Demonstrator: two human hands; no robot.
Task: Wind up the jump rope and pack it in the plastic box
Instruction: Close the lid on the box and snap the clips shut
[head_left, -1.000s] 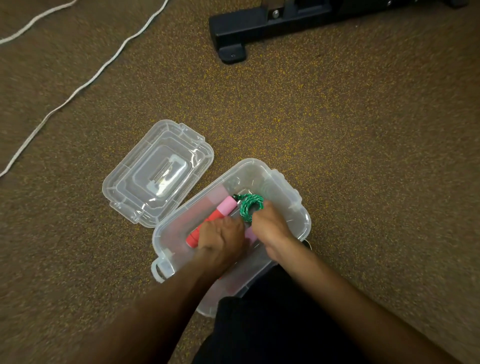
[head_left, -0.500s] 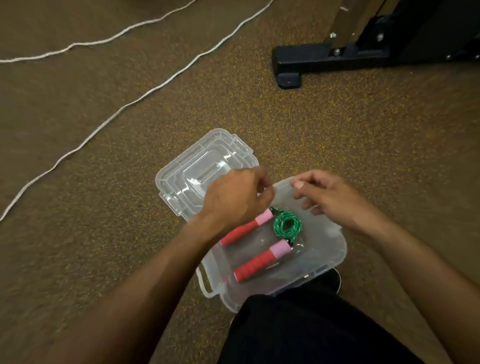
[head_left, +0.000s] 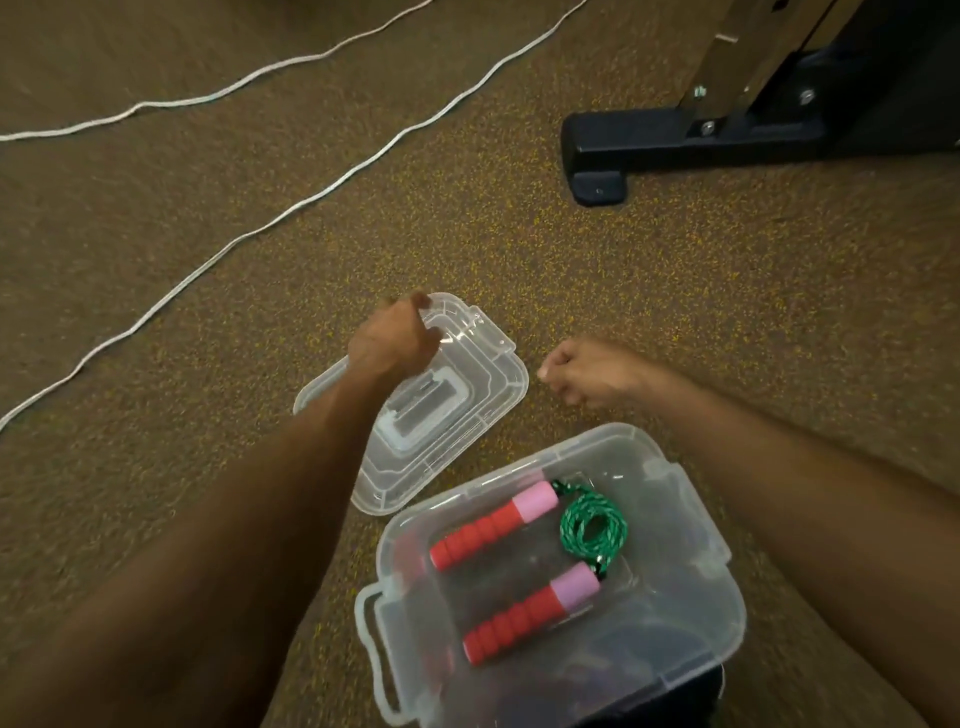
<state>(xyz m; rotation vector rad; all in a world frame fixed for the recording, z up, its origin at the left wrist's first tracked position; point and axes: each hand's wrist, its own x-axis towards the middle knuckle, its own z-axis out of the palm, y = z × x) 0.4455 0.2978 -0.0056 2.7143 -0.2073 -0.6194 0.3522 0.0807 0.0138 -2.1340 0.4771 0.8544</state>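
Observation:
The clear plastic box stands open on the carpet near me. Inside it lies the jump rope: its green cord wound into a small coil and its two red-and-pink foam handles side by side. The clear lid lies flat on the floor just beyond the box, to its left. My left hand reaches over the lid with its fingers curled around the far corner. My right hand hovers beyond the box, right of the lid, in a loose fist holding nothing.
A white cord runs diagonally across the brown speckled carpet, and a second one lies farther back. The black foot of a piece of equipment sits at the far right. Dark clothing shows under the box's near edge.
Both hands came out of the box, leaving the rope inside. My left hand moved onto the far corner of the lid; my right hand closed and moved out past the box's far rim.

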